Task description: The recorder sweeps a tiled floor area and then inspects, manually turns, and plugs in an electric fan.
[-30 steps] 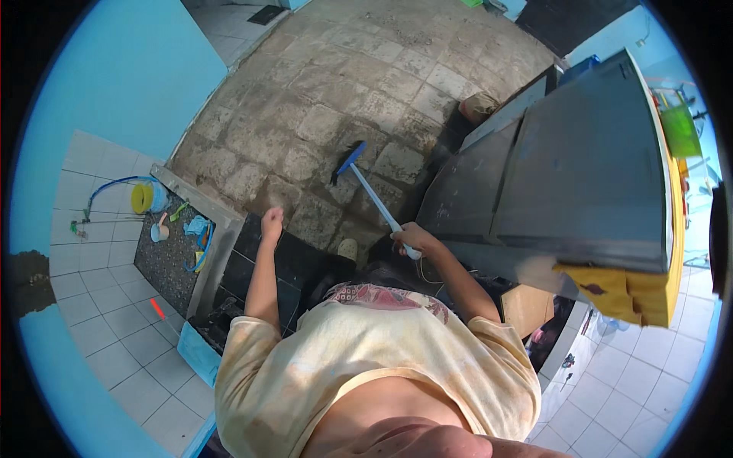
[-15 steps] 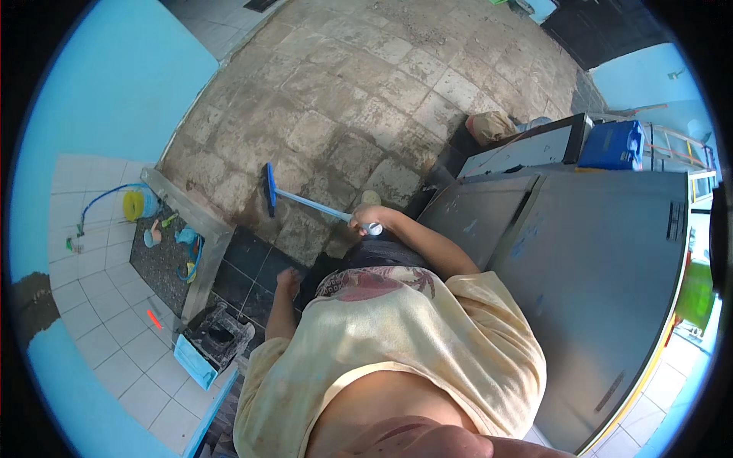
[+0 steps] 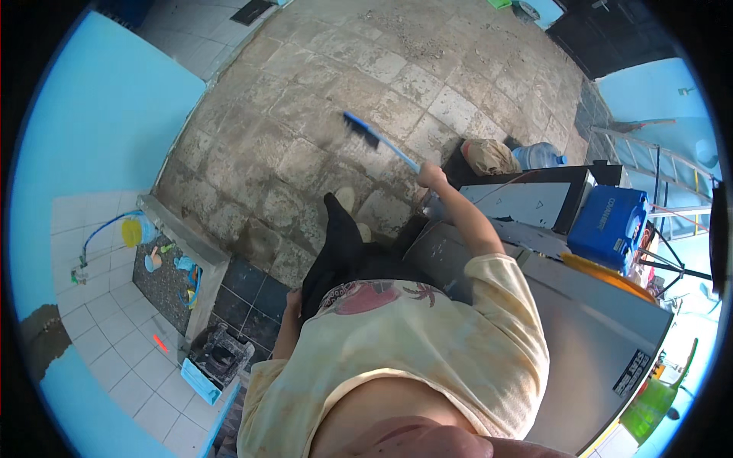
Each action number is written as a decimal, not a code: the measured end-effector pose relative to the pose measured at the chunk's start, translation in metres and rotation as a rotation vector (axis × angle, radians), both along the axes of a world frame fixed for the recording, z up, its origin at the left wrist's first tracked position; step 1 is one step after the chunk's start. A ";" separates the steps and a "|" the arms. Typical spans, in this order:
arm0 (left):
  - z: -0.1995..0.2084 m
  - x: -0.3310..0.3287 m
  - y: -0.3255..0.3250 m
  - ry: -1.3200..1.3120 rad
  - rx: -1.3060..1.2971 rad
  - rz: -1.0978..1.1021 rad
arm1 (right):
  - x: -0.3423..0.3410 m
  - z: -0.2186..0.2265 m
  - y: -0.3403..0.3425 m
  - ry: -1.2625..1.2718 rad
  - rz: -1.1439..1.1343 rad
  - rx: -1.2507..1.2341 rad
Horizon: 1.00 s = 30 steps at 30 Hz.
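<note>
My right hand [image 3: 431, 176] grips the pale handle of a blue-headed broom [image 3: 362, 128], whose head rests on the stone-tiled floor [image 3: 305, 99] ahead of me. My right arm reaches forward past the edge of a grey metal cabinet [image 3: 580, 320]. My left hand [image 3: 293, 303] hangs low beside my body, next to my dark trousers; its fingers are mostly hidden by my yellow shirt, and nothing shows in it. One foot in a pale shoe [image 3: 345, 199] steps forward on the floor.
A low sink basin [image 3: 164, 275] with small toys and a yellow cup stands left by the white-tiled wall. A blue crate [image 3: 611, 221], a water bottle [image 3: 540, 155] and a brown sack [image 3: 489, 156] sit right. A black stove [image 3: 221, 355] lies lower left.
The broom head has swung from the left to farther ahead and to the right. My right arm has stretched forward, and my view has turned, so the cabinet sits lower right.
</note>
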<state>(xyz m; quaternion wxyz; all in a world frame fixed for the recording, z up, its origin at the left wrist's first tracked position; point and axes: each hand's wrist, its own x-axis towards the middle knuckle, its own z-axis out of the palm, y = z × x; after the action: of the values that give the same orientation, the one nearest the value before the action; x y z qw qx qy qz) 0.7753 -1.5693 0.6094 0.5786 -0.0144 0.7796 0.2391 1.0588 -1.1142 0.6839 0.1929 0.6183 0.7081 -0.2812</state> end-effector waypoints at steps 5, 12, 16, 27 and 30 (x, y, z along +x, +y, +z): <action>-0.044 -0.023 0.077 -0.005 0.090 0.078 | -0.029 -0.039 0.036 0.092 -0.007 0.142; -0.082 -0.056 0.162 -0.199 0.036 0.062 | -0.032 0.035 0.048 0.420 0.006 -0.180; -0.118 -0.092 0.191 -0.143 0.018 0.044 | -0.059 0.029 0.082 0.648 -0.252 -0.748; 0.029 -0.074 0.339 0.085 0.134 0.255 | -0.002 -0.054 0.285 0.399 0.165 -0.466; 0.002 -0.051 0.302 0.065 0.033 0.339 | 0.025 -0.060 0.360 0.513 0.158 -0.328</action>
<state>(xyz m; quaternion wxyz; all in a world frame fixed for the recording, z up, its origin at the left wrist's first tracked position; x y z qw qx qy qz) 0.7240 -1.2677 0.6115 0.5049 -0.1285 0.7802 0.3463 1.0839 -0.7537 0.6243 0.1264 0.4310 0.7247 -0.5226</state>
